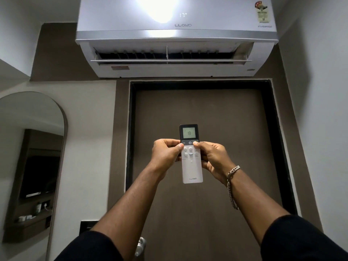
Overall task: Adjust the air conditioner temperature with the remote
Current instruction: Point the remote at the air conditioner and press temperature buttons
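A white remote (191, 170) with a dark top and a lit screen reading 18 is held upright in front of me. My left hand (165, 154) grips its left edge, thumb resting on the upper left buttons. My right hand (211, 157) grips the right edge, thumb tip on the button at the right of the power key. High on the wall hangs the white air conditioner (175, 36), its flap open and its front display showing 17.
A brown door (207, 113) in a black frame stands straight ahead under the unit, its metal handle (140, 245) low between my arms. An arched mirror (32, 162) is on the left wall. A plain white wall runs along the right.
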A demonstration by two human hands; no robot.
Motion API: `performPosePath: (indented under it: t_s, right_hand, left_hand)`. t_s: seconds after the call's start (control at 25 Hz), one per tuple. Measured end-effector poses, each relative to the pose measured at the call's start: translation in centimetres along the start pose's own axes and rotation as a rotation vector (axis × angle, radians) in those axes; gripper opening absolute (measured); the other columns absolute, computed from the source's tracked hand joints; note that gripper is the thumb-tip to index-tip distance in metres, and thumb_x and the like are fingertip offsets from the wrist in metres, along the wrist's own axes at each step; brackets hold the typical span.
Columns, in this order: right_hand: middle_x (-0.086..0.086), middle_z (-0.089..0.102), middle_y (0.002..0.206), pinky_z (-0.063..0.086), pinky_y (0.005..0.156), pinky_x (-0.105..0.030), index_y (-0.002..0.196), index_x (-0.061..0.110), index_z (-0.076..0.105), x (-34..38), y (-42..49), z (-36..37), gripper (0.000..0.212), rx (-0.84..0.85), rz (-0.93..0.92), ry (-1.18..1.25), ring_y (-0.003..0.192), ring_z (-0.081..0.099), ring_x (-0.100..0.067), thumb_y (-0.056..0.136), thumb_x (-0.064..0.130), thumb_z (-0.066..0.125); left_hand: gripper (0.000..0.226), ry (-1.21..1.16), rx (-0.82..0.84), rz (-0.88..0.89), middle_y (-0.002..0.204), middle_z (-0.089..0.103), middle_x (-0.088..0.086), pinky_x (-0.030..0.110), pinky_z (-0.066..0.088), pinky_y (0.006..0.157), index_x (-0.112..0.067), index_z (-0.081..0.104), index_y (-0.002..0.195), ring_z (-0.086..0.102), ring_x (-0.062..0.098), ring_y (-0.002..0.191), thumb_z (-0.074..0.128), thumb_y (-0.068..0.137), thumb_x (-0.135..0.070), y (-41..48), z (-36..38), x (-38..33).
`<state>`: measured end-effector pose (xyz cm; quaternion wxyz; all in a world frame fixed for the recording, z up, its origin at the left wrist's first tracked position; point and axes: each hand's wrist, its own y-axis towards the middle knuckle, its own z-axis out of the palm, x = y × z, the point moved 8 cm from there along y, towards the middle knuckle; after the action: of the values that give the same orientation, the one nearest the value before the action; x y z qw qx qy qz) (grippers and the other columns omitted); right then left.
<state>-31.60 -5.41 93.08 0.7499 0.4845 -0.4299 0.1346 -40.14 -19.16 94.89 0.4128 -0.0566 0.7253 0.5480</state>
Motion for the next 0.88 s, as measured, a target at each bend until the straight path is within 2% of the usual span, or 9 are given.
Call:
performPosePath:
  t_s: [0.16, 0.24, 0.36, 0.44, 0.56, 0.64, 0.68, 0.88]
  right_hand:
    - [-0.017, 0.073, 0.097, 0.059, 0.077, -0.042, 0.088, 0.006, 0.070, -0.1, -0.1, -0.1, 0.014, -0.017, -0.009, 0.000, 0.087, 0.070, -0.028, 0.085, 0.019, 0.066]
    - [-0.018, 0.073, 0.098, 0.059, 0.079, -0.042, 0.090, 0.005, 0.070, -0.4, -0.2, -0.3, 0.015, -0.011, 0.004, 0.020, 0.088, 0.070, -0.028, 0.086, 0.018, 0.066]
    - [-0.018, 0.074, 0.099, 0.060, 0.073, -0.036, 0.100, -0.001, 0.070, -1.4, -0.4, -0.8, 0.023, 0.014, 0.034, 0.007, 0.086, 0.071, -0.026, 0.086, 0.018, 0.066]
    - [-0.016, 0.075, 0.095, 0.061, 0.069, -0.034, 0.096, 0.000, 0.071, -2.2, -0.8, -1.4, 0.021, 0.015, 0.058, -0.012, 0.082, 0.072, -0.023, 0.085, 0.018, 0.067]
    - [-0.013, 0.077, 0.090, 0.061, 0.068, -0.033, 0.088, 0.003, 0.073, -4.7, -1.6, -3.4, 0.017, -0.016, 0.109, -0.059, 0.081, 0.074, -0.022, 0.084, 0.019, 0.069]
    - [-0.012, 0.078, 0.088, 0.060, 0.069, -0.034, 0.088, 0.002, 0.073, -7.1, -2.7, -5.6, 0.019, -0.060, 0.159, -0.125, 0.082, 0.075, -0.022, 0.084, 0.021, 0.070]
    - [-0.011, 0.078, 0.087, 0.060, 0.070, -0.035, 0.089, 0.001, 0.073, -8.3, -3.3, -6.8, 0.021, -0.080, 0.188, -0.158, 0.082, 0.075, -0.022, 0.084, 0.021, 0.070]
    - [-0.008, 0.079, 0.080, 0.059, 0.058, -0.027, 0.089, 0.000, 0.073, -12.7, -6.5, -12.2, 0.024, -0.147, 0.283, -0.225, 0.073, 0.075, -0.017, 0.085, 0.023, 0.068]
  left_hand:
    - [0.022, -0.001, -0.001, -0.003, 0.098, 0.072, 0.013, 0.027, 0.060, 0.063, -0.002, 0.065, 0.104, 0.072, 0.019, 0.085, 0.064, 0.086, -0.016, -0.1, 0.1, 0.4]
    - [0.023, -0.011, 0.000, -0.011, 0.098, 0.072, 0.013, 0.027, 0.060, 0.063, 0.000, 0.065, 0.105, 0.072, 0.019, 0.085, 0.063, 0.086, -0.014, -0.2, 0.3, 0.6]
    - [0.020, -0.024, 0.015, -0.026, 0.098, 0.072, 0.013, 0.024, 0.059, 0.061, 0.000, 0.065, 0.103, 0.072, 0.017, 0.082, 0.063, 0.087, -0.012, -0.4, 0.9, 1.3]
    - [0.019, -0.050, 0.015, -0.054, 0.098, 0.072, 0.014, 0.023, 0.059, 0.060, 0.001, 0.065, 0.102, 0.072, 0.018, 0.082, 0.062, 0.087, -0.009, -0.8, 1.4, 2.3]
    - [0.015, -0.067, 0.033, -0.127, 0.096, 0.073, 0.015, 0.028, 0.059, 0.063, 0.000, 0.067, 0.099, 0.072, 0.022, 0.084, 0.062, 0.087, -0.008, -1.8, 3.0, 5.1]
    - [0.007, -0.091, 0.054, -0.187, 0.090, 0.073, 0.010, 0.026, 0.058, 0.060, -0.009, 0.068, 0.086, 0.072, 0.017, 0.077, 0.062, 0.087, -0.007, -3.0, 4.7, 7.5]
    - [0.009, -0.093, 0.066, -0.215, 0.089, 0.072, 0.009, 0.025, 0.057, 0.059, -0.012, 0.067, 0.082, 0.071, 0.017, 0.076, 0.062, 0.087, -0.006, -3.5, 5.7, 8.8]
    - [0.010, -0.114, 0.187, -0.311, 0.089, 0.073, 0.005, 0.024, 0.058, 0.061, -0.015, 0.067, 0.083, 0.073, 0.017, 0.082, 0.061, 0.088, -0.009, -6.6, 11.0, 14.4]
